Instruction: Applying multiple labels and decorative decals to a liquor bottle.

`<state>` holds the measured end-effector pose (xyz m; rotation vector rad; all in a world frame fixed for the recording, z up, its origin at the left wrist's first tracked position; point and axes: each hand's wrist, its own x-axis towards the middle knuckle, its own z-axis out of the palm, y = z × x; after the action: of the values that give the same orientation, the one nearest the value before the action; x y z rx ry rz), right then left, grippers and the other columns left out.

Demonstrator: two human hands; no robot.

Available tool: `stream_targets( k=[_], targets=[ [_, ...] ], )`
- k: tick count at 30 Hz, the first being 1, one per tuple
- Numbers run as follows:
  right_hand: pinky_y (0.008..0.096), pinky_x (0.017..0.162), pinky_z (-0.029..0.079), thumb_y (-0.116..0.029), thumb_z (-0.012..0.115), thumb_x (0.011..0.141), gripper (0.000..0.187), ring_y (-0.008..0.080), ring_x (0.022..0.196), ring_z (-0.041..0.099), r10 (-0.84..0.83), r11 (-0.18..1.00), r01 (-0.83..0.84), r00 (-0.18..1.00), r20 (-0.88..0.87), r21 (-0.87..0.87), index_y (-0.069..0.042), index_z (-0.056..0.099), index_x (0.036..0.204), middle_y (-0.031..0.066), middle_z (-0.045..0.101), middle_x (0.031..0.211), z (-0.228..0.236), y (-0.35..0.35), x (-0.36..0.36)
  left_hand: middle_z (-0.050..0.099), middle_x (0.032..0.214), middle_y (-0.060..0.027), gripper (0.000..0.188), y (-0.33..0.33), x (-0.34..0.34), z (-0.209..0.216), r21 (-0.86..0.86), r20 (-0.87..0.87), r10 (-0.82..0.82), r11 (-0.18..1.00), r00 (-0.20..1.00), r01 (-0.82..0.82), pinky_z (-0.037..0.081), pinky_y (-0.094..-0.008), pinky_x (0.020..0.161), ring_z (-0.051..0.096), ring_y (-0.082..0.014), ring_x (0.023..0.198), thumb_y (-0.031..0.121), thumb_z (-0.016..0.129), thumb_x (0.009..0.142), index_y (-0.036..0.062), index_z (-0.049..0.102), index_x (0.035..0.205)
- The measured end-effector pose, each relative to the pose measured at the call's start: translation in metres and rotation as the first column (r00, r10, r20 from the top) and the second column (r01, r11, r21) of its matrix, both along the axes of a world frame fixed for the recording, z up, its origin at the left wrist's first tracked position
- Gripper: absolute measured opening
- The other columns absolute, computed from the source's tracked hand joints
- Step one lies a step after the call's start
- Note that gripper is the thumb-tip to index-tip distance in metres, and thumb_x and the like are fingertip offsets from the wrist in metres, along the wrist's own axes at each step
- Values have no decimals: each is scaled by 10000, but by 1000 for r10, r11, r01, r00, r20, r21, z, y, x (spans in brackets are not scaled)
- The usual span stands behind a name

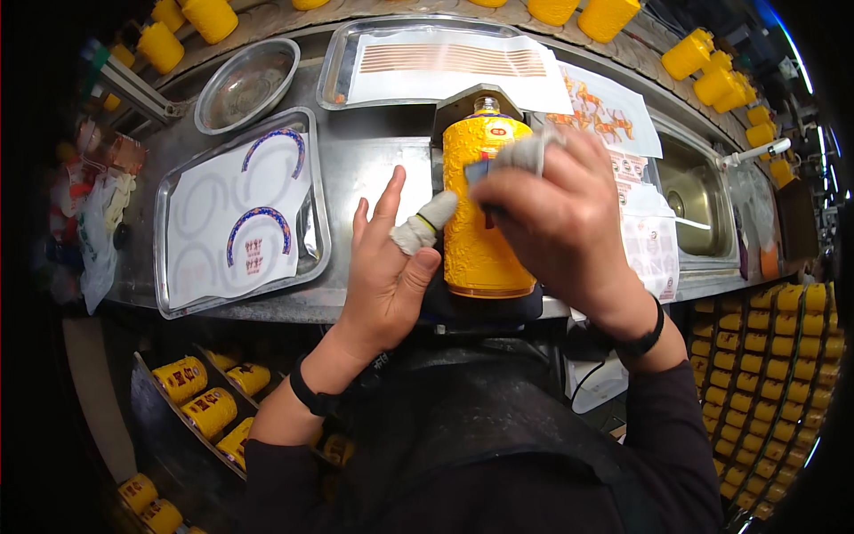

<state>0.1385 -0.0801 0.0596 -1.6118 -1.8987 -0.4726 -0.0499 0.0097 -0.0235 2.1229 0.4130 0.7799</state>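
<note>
Clenching its fingers around a small blue-grey flat piece (478,173), the right hand (574,209) is hovering at the upper face of a yellow bottle (476,258); whether the piece is touching it, I cannot tell. The bottle, rough-surfaced and clear-necked, is lying at the near edge of the bench (351,158), its neck pointing away from the person. A dark metal holder (445,116) is standing around its far end. The left hand (382,280) is spreading its fingers, grasping nothing, with a pale-wrapped finger (425,224) reaching the bottle's left side. To the left, a metal tray (164,258) is carrying a white sheet (200,218) with blue arched prints, and a round metal bowl (245,87) is sitting beyond it. Farther back, another tray (329,80) is holding a brown-striped sheet (454,62). On the right, a sheet with orange horses (614,116) is lying near a sink (689,200). Below, many yellow bottles (769,383) are filling a rack.
</note>
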Motion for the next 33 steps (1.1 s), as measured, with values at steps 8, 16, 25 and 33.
stream_targets(
  k=[8, 16, 25, 33],
  targets=[
    [295, 622, 451, 39, 807, 650, 286, 185, 698, 592, 141, 972, -197, 926, -351, -128, -78, 715, 895, 33, 649, 779, 6, -51, -13, 475, 1412, -222, 462, -13, 6, -5, -488, 170, 36, 871, 985, 52, 300, -367, 1108, 424, -277, 1340, 204, 523, 1000, -77, 466, 1361],
    [261, 671, 475, 5, 756, 726, 243, 137, 756, 603, -121, 991, 33, 661, -741, -132, -33, 662, 947, 47, 642, 856, -21, -70, -16, 475, 1392, -173, 658, -21, 42, -1, -669, 279, 12, 720, 960, 185, 337, -340, 1092, 464, -226, 1287, 175, 630, 945, -65, 291, 1455],
    [167, 607, 470, -62, 732, 847, 204, 22, 690, 569, -118, 964, 247, 54, -992, -101, -20, 572, 967, 5, 628, 832, -49, -62, 5, 503, 1352, -179, 608, -24, 50, 10, -714, 231, 50, 688, 972, 134, 380, -345, 1064, 517, -221, 1231, 123, 649, 915, -45, 343, 1412],
    [168, 601, 471, -57, 722, 849, 200, 25, 706, 577, -256, 938, 276, 142, -956, -210, -23, 566, 968, 2, 618, 828, -67, -64, 23, 454, 1413, -174, 612, -26, 50, 12, -740, 238, 42, 655, 970, 153, 360, -347, 1085, 473, -220, 1284, 118, 606, 942, -39, 297, 1446]
  ],
)
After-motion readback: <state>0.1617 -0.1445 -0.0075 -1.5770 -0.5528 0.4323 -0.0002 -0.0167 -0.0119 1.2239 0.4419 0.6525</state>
